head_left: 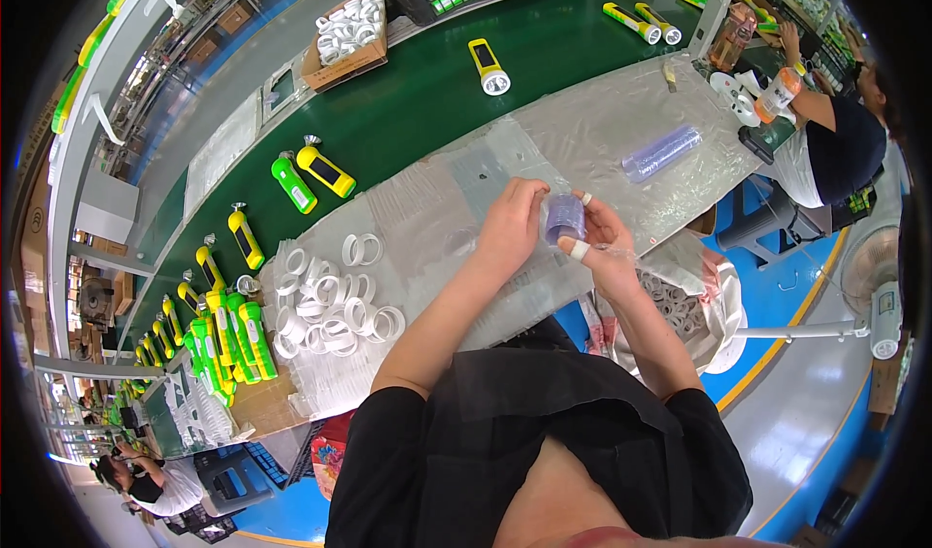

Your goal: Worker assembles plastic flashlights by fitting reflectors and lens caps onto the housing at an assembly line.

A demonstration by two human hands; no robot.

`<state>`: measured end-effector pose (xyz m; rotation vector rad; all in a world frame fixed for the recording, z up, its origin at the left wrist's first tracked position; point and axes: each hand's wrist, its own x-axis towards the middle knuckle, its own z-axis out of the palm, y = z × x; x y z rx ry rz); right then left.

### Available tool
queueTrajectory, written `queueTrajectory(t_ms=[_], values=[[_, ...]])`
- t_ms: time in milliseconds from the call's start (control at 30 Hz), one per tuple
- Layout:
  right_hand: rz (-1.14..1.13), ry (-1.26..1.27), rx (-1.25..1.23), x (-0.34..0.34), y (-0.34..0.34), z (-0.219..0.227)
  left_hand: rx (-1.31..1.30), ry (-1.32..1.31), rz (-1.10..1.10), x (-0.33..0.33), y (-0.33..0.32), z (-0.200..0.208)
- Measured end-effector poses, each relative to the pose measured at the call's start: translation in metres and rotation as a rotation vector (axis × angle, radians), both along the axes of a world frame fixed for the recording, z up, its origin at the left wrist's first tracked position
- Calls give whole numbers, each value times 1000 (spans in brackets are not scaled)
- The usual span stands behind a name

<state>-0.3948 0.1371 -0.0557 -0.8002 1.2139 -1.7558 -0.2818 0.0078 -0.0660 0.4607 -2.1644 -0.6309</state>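
My right hand, with white tape on its thumb and a finger, grips a short clear bluish plastic cylinder over the table. Beside its left end, my left hand is closed, fingertips pinched together; what they hold is hidden, perhaps a bit of clear film. A longer clear bluish roll lies on the table to the right. Left of my arms is a loose heap of white rings. Several green and yellow flashlights are bunched beyond it.
A green conveyor belt carries a yellow flashlight and others. White parts fill a cardboard box on its far side. A bag of rings hangs open by my right arm. Another person sits at the right.
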Motion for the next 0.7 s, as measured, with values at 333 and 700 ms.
queueTrajectory(t_ms=[333, 700], values=[[208, -142, 26, -31, 19, 3, 1029, 129, -233, 17, 16, 24], [292, -30, 44, -42, 15, 10, 1440, 300, -544, 25, 15, 25]])
